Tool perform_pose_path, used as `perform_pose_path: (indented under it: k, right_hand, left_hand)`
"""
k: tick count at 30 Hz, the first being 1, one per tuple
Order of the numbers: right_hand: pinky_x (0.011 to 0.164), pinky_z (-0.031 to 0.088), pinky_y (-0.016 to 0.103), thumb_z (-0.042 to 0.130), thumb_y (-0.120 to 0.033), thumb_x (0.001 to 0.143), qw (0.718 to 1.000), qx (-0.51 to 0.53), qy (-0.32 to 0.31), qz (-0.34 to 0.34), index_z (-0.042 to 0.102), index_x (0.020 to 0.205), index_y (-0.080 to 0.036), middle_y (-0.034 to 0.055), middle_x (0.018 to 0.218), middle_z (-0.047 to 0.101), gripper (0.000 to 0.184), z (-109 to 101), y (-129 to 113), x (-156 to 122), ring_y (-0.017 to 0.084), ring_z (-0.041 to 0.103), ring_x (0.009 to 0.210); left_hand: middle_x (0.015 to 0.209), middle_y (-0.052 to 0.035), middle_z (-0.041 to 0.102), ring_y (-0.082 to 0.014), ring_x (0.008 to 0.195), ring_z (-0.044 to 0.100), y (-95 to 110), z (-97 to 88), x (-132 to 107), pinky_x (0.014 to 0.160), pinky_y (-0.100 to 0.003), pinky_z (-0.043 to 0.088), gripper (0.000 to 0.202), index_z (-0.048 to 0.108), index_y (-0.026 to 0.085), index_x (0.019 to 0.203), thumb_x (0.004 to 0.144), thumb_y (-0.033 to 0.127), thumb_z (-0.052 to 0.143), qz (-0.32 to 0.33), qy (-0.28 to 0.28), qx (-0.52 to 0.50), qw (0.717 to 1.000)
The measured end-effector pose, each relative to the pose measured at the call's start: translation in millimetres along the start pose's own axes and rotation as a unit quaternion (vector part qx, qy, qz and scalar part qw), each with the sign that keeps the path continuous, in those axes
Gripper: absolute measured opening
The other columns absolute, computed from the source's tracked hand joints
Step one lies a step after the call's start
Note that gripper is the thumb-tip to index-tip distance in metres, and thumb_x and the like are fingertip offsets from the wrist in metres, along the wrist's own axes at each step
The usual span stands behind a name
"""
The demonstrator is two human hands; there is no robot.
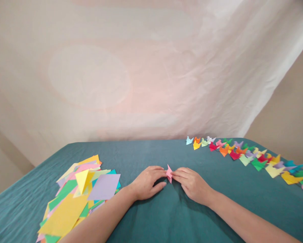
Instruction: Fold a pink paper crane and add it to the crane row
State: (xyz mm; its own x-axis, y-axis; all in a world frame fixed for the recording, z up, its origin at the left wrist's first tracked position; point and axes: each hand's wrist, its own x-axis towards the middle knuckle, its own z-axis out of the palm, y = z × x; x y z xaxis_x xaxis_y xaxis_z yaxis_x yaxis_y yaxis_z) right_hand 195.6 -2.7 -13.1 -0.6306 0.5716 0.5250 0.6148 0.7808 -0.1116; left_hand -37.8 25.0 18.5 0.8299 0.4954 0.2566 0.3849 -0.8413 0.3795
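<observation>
A small pink folded paper [169,174] with pointed ends lies on the dark green cloth between my hands. My left hand [148,182] comes in from its left side. Its fingertips touch the paper's left edge, while the thumb stands apart below, clear of the paper. From the right, my right hand [193,184] has its fingers pressed together with their tips on the paper's right edge. The right thumb is mostly hidden under the hand.
A loose heap of coloured paper sheets [65,214] lies at the left, with a lilac square [104,187] and a folded yellow piece [82,179] on top. Rows of folded paper birds [259,163] line the right edge. A pale hanging sheet [151,74] rises behind the table [131,152].
</observation>
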Motion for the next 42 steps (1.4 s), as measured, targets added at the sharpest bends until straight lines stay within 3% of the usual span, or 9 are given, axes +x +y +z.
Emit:
perform_pose_path:
  k: [7,23,32,42]
  right_hand:
    - [0.090,0.047,0.039,0.037,0.000,0.074,0.999,0.037,-0.009,0.038,0.058,0.116,-0.018,0.0072,0.110,0.063,0.051,2.6,2.0,0.1,0.019,0.053,0.102]
    - [0.089,0.044,0.041,0.037,0.003,0.072,0.991,0.108,-0.007,0.083,0.057,0.115,-0.019,0.0069,0.109,0.062,0.053,4.5,7.3,1.9,0.019,0.054,0.099]
    - [0.088,0.045,0.041,0.036,0.002,0.072,0.991,0.103,-0.008,0.082,0.050,0.124,-0.020,0.0076,0.111,0.061,0.059,5.1,7.6,1.4,0.019,0.053,0.100]
    - [0.092,0.040,0.039,0.037,0.001,0.073,0.989,0.066,-0.066,0.112,0.051,0.123,-0.020,0.0078,0.115,0.055,0.057,4.5,5.9,1.0,0.019,0.047,0.105]
  left_hand:
    - [0.123,-0.0064,0.053,-0.0208,0.115,0.045,-1.6,1.0,0.7,0.103,-0.038,0.030,0.035,0.047,0.021,0.123,0.089,0.028,0.043,0.004,0.001,0.001,1.000]
    - [0.122,-0.0074,0.053,-0.0221,0.114,0.045,-0.1,0.2,2.2,0.102,-0.039,0.031,0.034,0.046,0.021,0.122,0.090,0.032,0.042,-0.003,0.012,-0.020,1.000]
    - [0.119,-0.0094,0.050,-0.0241,0.115,0.041,-0.3,1.0,1.5,0.101,-0.040,0.031,0.042,0.044,0.020,0.126,0.089,0.039,0.044,-0.006,0.001,0.025,1.000]
    - [0.125,-0.0099,0.045,-0.0271,0.119,0.036,-2.9,3.5,-0.2,0.102,-0.044,0.030,0.047,0.041,0.021,0.130,0.088,0.044,0.043,-0.014,-0.012,0.077,0.997]
